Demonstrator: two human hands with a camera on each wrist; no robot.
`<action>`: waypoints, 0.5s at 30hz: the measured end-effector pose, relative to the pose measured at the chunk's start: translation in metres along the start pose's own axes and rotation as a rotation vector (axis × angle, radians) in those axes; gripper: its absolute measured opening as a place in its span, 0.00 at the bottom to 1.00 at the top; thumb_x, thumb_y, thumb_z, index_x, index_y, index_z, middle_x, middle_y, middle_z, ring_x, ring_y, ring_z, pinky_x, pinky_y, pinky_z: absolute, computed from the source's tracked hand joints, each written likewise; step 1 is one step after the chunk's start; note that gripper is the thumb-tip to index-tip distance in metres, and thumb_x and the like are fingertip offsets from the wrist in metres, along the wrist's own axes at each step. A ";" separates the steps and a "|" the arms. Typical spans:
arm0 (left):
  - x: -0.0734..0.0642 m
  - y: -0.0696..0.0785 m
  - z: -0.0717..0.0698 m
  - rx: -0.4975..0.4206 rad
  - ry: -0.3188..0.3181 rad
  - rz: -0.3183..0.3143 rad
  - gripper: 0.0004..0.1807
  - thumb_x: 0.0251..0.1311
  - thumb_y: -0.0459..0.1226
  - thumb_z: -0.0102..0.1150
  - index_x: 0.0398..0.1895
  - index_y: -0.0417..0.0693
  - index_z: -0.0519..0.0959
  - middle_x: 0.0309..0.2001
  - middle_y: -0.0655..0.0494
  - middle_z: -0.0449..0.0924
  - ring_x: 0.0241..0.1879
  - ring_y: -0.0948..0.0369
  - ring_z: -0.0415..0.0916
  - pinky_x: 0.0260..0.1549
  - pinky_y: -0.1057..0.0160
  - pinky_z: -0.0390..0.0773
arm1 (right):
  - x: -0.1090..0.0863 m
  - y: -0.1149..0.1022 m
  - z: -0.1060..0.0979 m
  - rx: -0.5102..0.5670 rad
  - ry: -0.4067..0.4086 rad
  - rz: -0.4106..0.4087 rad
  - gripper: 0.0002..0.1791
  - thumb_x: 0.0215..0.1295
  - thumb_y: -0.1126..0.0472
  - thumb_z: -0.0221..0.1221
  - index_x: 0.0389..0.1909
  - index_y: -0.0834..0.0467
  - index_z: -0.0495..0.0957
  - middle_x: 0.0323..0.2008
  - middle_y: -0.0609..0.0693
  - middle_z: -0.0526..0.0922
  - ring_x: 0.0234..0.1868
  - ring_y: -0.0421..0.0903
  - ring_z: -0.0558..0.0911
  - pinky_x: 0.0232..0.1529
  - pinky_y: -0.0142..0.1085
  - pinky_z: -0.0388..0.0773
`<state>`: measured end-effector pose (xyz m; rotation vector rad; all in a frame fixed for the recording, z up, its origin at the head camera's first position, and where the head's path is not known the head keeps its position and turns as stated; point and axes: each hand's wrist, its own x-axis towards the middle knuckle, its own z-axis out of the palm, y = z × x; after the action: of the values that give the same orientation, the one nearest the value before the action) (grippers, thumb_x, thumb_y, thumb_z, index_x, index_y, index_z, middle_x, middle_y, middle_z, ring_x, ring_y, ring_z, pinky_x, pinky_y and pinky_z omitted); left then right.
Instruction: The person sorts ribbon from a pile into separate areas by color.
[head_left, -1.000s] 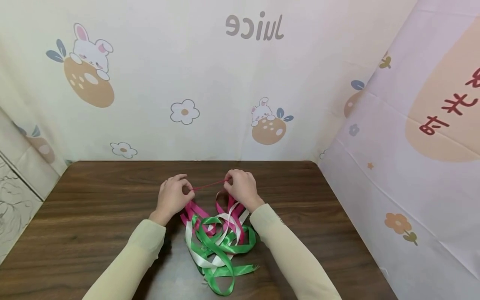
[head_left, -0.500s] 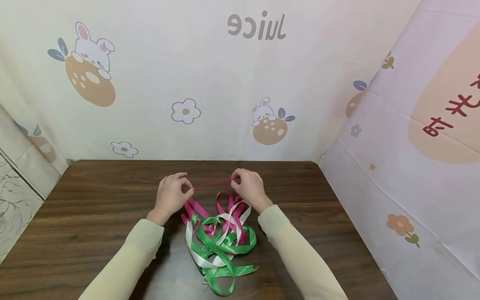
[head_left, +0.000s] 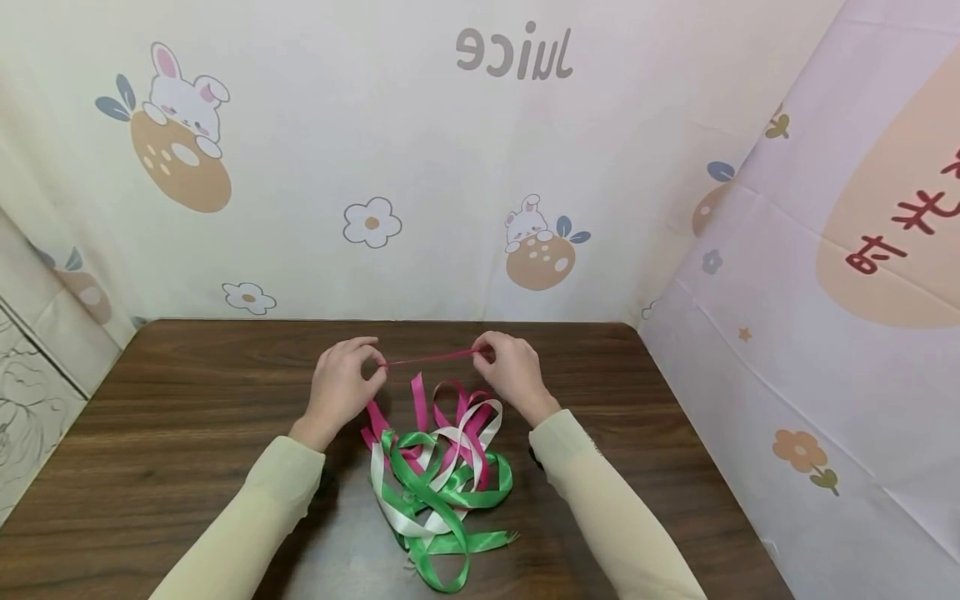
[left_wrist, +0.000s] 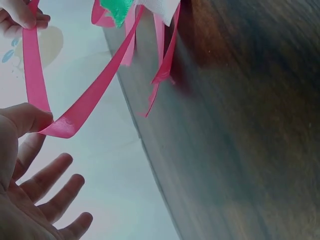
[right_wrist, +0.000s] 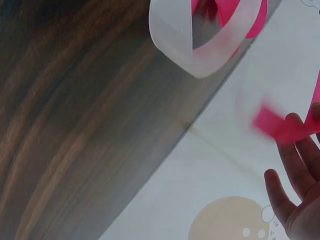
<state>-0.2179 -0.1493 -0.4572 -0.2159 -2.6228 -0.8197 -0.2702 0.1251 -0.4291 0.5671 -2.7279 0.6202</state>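
Note:
My left hand (head_left: 343, 387) pinches a pink ribbon (left_wrist: 34, 70) between thumb and forefinger, the other fingers spread apart. My right hand (head_left: 513, 371) pinches the same ribbon, and the stretch between them runs nearly straight across in the head view. From the left thumb the ribbon slants back to the pile. A short loose end of pink ribbon (right_wrist: 280, 127) sticks out by the right fingers, blurred. Below both hands lies a tangle of ribbons: green ribbon (head_left: 438, 500), white ribbon (head_left: 390, 510) and more pink ribbon (head_left: 420, 402).
The pile lies on a dark wood-grain table (head_left: 187, 433). Behind it hangs a pale curtain (head_left: 300, 150) printed with rabbits and flowers, and another printed cloth (head_left: 840, 375) hangs along the right side.
My right hand has moved right and slightly away, and the left hand a little farther away. The ribbon between them has lengthened, and a pink strip now stands up between the hands.

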 end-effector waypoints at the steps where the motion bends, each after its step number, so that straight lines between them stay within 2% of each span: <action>1: 0.000 0.000 -0.001 -0.001 0.004 0.002 0.04 0.59 0.36 0.70 0.35 0.46 0.87 0.61 0.44 0.83 0.64 0.43 0.77 0.68 0.36 0.69 | 0.000 0.001 -0.002 0.006 0.001 0.003 0.03 0.66 0.59 0.67 0.39 0.52 0.86 0.36 0.47 0.90 0.35 0.45 0.86 0.44 0.46 0.82; 15: 0.000 0.000 -0.015 0.025 0.084 0.075 0.04 0.57 0.34 0.72 0.33 0.45 0.86 0.58 0.45 0.86 0.61 0.44 0.80 0.67 0.38 0.72 | -0.003 0.011 -0.025 0.041 0.083 -0.026 0.03 0.67 0.60 0.67 0.38 0.54 0.86 0.35 0.50 0.90 0.32 0.45 0.87 0.40 0.47 0.83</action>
<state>-0.2128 -0.1577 -0.4456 -0.2654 -2.5292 -0.7537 -0.2677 0.1464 -0.4120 0.5726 -2.6323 0.6798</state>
